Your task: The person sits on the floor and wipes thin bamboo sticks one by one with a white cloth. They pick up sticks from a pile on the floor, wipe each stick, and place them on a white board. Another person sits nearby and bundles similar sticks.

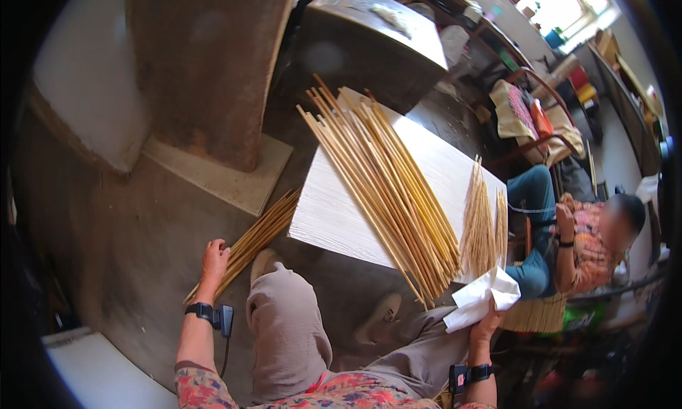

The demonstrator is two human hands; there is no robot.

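My left hand [214, 260] reaches down to the floor and rests on the near end of a bundle of long tan sticks [257, 237] lying there; whether its fingers close around them I cannot tell. My right hand [487, 321] holds a white cloth [482, 297] at the near right corner of a low white table [334, 213]. On that table lies a large fan of long tan sticks [383, 181], and beside it a smaller sheaf of thin pale straws [482, 224].
Another person [568, 238] sits at the right beyond the table, near a woven mat [536, 313]. A thick brown post [206, 61] on a pale base stands at the back left. A dark box [369, 36] and cluttered chairs fill the back.
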